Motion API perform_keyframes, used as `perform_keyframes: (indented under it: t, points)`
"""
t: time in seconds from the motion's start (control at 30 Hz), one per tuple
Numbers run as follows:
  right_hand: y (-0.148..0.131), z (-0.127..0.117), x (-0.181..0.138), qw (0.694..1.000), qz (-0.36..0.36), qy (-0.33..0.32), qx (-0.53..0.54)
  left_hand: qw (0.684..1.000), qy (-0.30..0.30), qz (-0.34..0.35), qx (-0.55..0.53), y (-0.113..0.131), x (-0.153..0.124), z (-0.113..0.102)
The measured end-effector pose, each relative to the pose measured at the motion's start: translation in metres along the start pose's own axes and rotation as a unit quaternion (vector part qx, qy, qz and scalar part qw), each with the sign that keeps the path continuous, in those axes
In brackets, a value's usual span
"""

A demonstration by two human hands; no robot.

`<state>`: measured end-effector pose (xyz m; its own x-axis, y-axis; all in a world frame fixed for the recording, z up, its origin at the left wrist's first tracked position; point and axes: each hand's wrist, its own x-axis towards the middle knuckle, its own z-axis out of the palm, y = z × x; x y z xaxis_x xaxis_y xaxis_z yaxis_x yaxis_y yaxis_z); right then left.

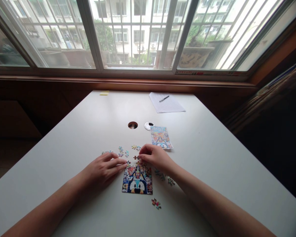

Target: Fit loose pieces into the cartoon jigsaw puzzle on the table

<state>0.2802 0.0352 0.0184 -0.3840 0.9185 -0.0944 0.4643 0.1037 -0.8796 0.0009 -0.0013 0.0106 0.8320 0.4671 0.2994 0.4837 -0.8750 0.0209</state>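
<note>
A partly assembled jigsaw puzzle (137,184) with a blue cartoon dog's face lies on the white table in front of me. My right hand (154,157) is closed in a pinch on a brown puzzle piece (136,157), just above the puzzle's upper edge. To the left, my left hand (107,168) has its fingers stretched out, their tips by the puzzle's upper left corner and a small dark piece (128,162). Loose pieces (120,151) are scattered beyond the hands, and others (156,203) lie to the puzzle's lower right.
A picture card (160,136) matching the puzzle lies beyond my right hand. Farther back are a cable hole (133,125), a round metal cover (148,126), paper sheets (167,104) with a pen (164,98), and yellow sticky notes (104,93). Barred windows (138,36) stand behind the table (71,141).
</note>
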Motion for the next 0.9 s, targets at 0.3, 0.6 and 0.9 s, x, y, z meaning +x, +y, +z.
perform_keyframes:
  t: [0.3, 0.6, 0.9]
  points:
    - [0.0007, -0.0002, -0.0002, 1.0, -0.001, -0.007, 0.008, 1.0, -0.006, 0.002, 0.004, -0.0003, -0.0002, -0.0004]
    - [0.0008, -0.0006, 0.0012, 1.0, -0.004, -0.005, 0.007, 1.0, -0.002, 0.004, 0.007, -0.0005, 0.0003, 0.001]
    - [-0.0008, -0.0013, 0.0012, 1.0, 0.003, 0.002, -0.005, 1.0, -0.005, 0.01, 0.009, -0.0017, -0.0007, 0.0021]
